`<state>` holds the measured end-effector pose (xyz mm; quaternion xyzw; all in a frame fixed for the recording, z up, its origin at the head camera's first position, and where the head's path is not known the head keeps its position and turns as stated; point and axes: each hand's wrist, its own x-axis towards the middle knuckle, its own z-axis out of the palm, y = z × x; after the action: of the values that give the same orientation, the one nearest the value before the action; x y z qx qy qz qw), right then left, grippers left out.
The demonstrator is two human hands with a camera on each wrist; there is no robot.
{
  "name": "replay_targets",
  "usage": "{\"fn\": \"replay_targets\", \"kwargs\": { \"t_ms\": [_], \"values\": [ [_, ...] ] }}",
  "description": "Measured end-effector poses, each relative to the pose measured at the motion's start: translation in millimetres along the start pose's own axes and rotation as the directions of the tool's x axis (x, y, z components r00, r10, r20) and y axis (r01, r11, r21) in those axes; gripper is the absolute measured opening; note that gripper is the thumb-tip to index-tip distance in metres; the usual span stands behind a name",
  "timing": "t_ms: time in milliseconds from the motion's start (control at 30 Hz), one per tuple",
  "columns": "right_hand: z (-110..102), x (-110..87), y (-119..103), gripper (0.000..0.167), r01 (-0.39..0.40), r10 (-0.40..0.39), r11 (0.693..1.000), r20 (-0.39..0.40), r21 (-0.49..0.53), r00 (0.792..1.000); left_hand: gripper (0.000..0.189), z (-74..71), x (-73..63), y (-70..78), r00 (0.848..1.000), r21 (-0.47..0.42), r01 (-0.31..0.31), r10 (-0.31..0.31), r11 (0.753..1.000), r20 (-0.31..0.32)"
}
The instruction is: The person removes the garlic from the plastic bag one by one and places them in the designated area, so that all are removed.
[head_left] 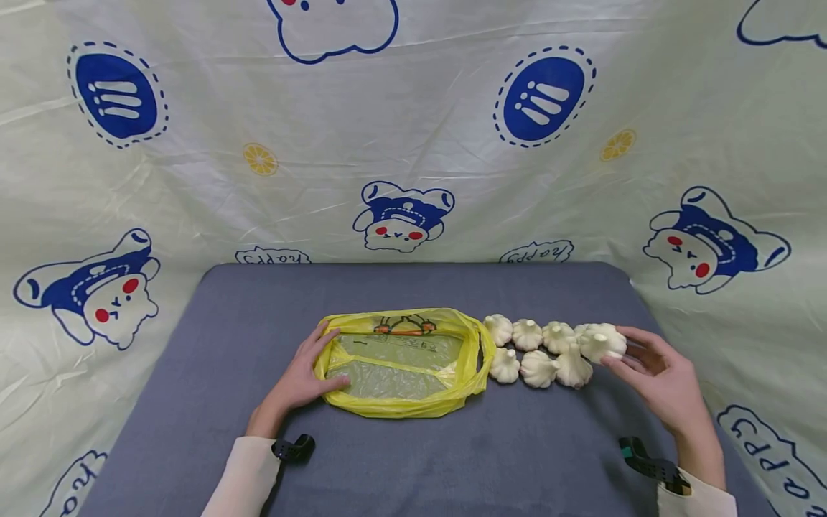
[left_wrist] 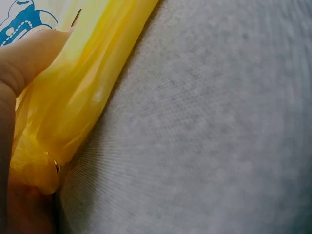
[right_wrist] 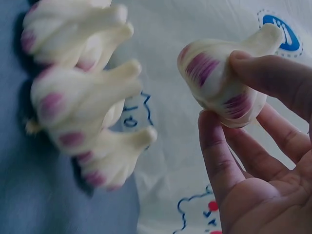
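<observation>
A yellow plastic bag [head_left: 403, 410] lies on the table with its mouth spread wide, facing up. My left hand [head_left: 301, 377] grips the bag's left rim, the thumb over the edge. In the left wrist view, the thumb lies against the yellow plastic [left_wrist: 83, 97]. My right hand [head_left: 665, 380] pinches a white garlic bulb [right_wrist: 222, 83] with purple streaks between thumb and fingers. That bulb is raised at the right end of two rows of garlic bulbs [head_left: 539, 369], overlapping the nearest ones in the head view.
The rows of garlic run right from the bag's right edge, the nearest bulb [head_left: 497, 329] close beside it. All stand on a grey cloth-covered table [head_left: 400, 474]. A printed white curtain [head_left: 413, 158] hangs behind and at both sides. Each wrist wears a black band [head_left: 293, 449].
</observation>
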<state>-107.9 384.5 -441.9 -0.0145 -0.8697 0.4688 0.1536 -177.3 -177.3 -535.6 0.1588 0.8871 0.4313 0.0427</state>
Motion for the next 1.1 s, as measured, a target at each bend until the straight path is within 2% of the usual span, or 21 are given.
{"fn": "replay_targets", "kwargs": {
  "t_ms": [233,500,700,833,967,1100],
  "values": [
    [-9,-4.0,21,0.053,-0.1,0.103,0.993,-0.036,0.064,0.994,0.091,-0.2,-0.6,-1.0,1.0,0.006,0.013,-0.013,1.0,0.013],
    [-10,-8.7,48,0.052,-0.192,0.196,0.98,-0.078,0.053,0.978,0.091,0.4,-0.3,-3.2,1.0,0.019,0.006,-0.006,1.0,0.013],
    [-10,-9.3,67,0.058,-0.341,0.339,0.94,-0.088,-0.006,0.937,0.091,0.1,1.0,-2.8,1.0,0.016,0.016,-0.016,1.0,0.013],
    [-10,-10.6,78,0.064,-0.408,0.405,0.913,-0.083,-0.026,0.911,0.091,-0.2,1.4,-2.6,1.0,0.02,0.014,-0.014,1.0,0.014],
    [-8,-13.0,87,0.063,-0.434,0.431,0.901,-0.08,-0.017,0.899,0.091,-0.3,1.4,-2.9,1.0,0.014,0.011,-0.011,1.0,0.011],
    [-4,-15.2,94,0.057,-0.421,0.42,0.907,-0.082,0.006,0.904,0.091,-0.2,1.1,-3.2,1.0,0.016,0.008,-0.008,1.0,0.007]
  ]
}}
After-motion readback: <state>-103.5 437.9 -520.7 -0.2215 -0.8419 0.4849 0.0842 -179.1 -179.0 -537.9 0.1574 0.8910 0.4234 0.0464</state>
